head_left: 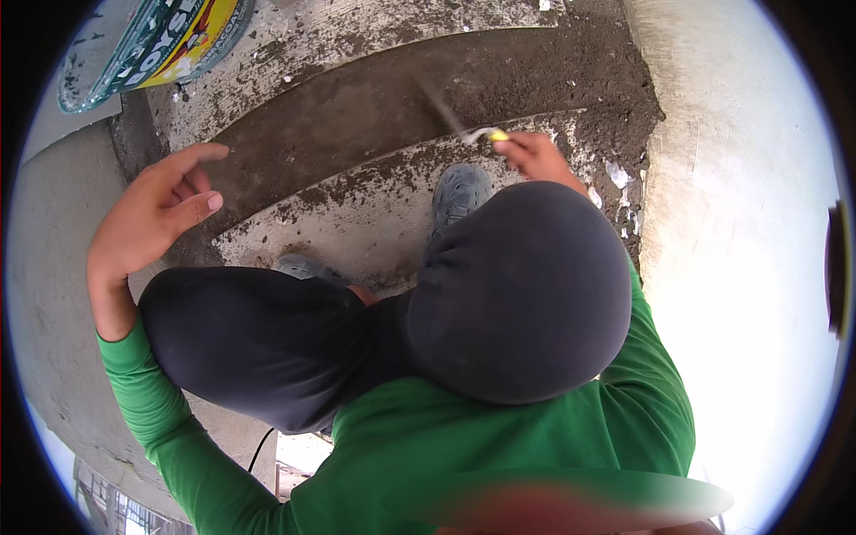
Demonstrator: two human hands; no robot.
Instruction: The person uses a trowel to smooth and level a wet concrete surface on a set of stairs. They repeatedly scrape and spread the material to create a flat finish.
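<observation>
My right hand (535, 156) is closed round the yellow handle of a trowel (486, 135). The trowel's bent metal neck shows, and its thin grey blade, smeared by motion, points up and left over a strip of wet grey mortar (330, 116). Whether the blade touches the mortar I cannot tell. At the left end of that strip hovers my left hand (160, 209), empty, with its index finger and thumb stretched apart and the other fingers partly curled. The mortar's surface looks smooth in the middle and rough at the right end.
Mortar-spattered pale boards (392, 178) edge the strip on both sides. A green and yellow bucket (169, 45) stands at the far left. A pale wall (713, 178) rises on the right. My knees and shoes (460, 192) are close to the near board.
</observation>
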